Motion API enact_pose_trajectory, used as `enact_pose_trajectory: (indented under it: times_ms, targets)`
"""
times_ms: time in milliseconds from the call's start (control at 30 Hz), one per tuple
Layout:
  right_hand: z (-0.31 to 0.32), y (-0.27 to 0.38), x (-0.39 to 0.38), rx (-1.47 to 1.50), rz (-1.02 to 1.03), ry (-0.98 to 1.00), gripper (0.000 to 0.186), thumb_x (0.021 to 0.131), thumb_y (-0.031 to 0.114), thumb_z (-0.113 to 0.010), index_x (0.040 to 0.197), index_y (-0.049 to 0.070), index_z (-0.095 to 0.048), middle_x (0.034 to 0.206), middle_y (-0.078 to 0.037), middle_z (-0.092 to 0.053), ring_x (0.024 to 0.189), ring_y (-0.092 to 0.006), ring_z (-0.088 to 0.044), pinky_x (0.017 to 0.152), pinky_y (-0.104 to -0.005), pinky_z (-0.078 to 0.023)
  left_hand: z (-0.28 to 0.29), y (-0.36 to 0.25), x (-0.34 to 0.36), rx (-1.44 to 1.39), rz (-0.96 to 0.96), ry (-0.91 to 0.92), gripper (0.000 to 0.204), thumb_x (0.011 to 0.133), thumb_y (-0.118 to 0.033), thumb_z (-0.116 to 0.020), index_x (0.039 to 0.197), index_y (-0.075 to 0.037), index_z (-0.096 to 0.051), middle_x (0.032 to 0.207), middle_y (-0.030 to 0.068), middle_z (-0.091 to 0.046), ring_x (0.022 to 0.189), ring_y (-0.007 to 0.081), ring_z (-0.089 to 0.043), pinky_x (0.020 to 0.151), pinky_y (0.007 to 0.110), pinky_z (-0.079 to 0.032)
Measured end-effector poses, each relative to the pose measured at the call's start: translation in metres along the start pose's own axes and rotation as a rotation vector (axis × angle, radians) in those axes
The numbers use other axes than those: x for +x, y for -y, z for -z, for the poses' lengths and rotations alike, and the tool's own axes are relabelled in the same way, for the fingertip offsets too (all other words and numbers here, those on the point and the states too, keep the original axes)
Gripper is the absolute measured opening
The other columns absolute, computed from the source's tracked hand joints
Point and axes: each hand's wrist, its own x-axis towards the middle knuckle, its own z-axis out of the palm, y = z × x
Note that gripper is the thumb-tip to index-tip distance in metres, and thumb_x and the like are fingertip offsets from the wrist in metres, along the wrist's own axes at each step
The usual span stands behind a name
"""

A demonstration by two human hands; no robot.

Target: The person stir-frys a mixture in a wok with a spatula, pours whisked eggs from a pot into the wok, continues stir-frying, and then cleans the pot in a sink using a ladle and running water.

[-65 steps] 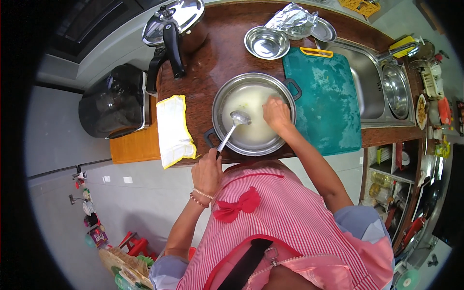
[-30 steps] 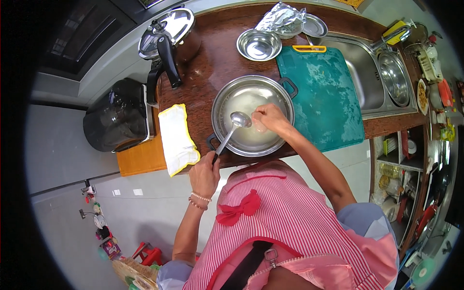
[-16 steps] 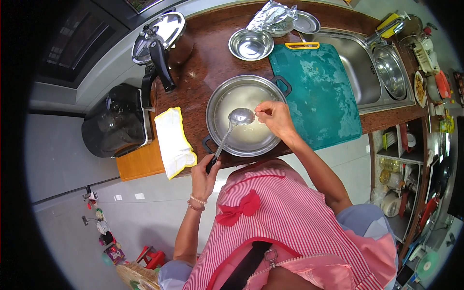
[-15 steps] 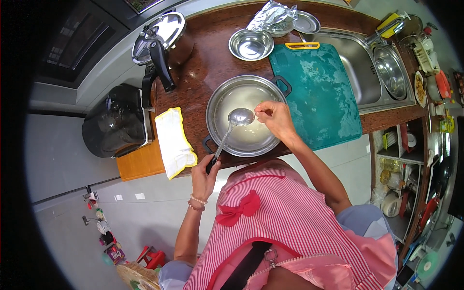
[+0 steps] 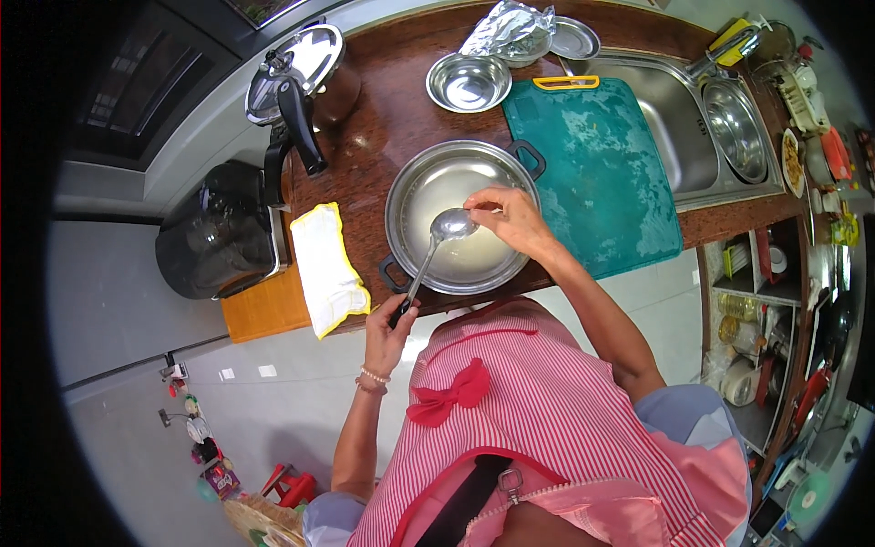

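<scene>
My left hand (image 5: 387, 330) is closed round the black handle of a metal ladle (image 5: 453, 223), near the front edge of the counter. The ladle's bowl is over a wide steel pot (image 5: 397, 248) that contains a pale, cloudy liquid (image 5: 483, 255). My right hand (image 5: 512, 219) comes across the pot's right rim, thumb and fingers pinched together at the edge of the ladle's bowl. Whatever those fingertips may hold is too small to make out. The pot has black side handles.
A teal cutting board (image 5: 602, 182) lies right of the pot, beside the sink (image 5: 679, 150). A steel bowl (image 5: 468, 84) stands behind the pot. To the left are a white cloth with yellow edging (image 5: 326, 264) and a pressure cooker (image 5: 333, 91).
My right hand's pinched fingers have moved slightly left, from beside the ladle's bowl to its rim. The left hand keeps its grip on the ladle, almost still.
</scene>
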Motion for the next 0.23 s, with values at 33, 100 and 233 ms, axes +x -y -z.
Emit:
enact_pose_trajectory:
  times_ms: [33, 100, 233]
  targets:
    - [0.002, 0.004, 0.000, 0.004, 0.008, 0.034, 0.019, 0.075, 0.006, -0.065, 0.092, -0.002, -0.062, 0.089, -0.007, -0.061, 0.079, -0.0146, -0.060, 0.071, -0.0265, -0.050, -0.001, -0.003, 0.000, -0.005, 0.002, -0.004, 0.016, 0.083, -0.010, -0.060, 0.093, 0.001, -0.061, 0.071, -0.0022, -0.053, 0.059, 0.0038, -0.041, 0.050, 0.019, -0.033]
    - [0.008, 0.012, 0.000, -0.115, 0.031, 0.129, 0.026, 0.074, 0.010, -0.069, 0.096, -0.001, -0.061, 0.094, -0.009, -0.060, 0.083, -0.0154, -0.060, 0.073, -0.0280, -0.050, -0.002, -0.005, 0.001, 0.002, 0.000, -0.006, 0.017, 0.083, -0.011, -0.060, 0.094, 0.001, -0.061, 0.072, -0.0020, -0.054, 0.059, 0.0039, -0.041, 0.050, 0.019, -0.034]
    - [0.016, 0.015, -0.003, -0.212, 0.062, 0.151, 0.036, 0.068, 0.023, -0.075, 0.096, 0.003, -0.064, 0.089, -0.010, -0.063, 0.081, -0.0231, -0.062, 0.078, -0.0311, -0.050, -0.003, -0.005, 0.001, 0.072, -0.031, -0.009, 0.018, 0.083, -0.012, -0.060, 0.096, 0.001, -0.062, 0.074, -0.0015, -0.056, 0.062, 0.0052, -0.044, 0.055, 0.020, -0.037]
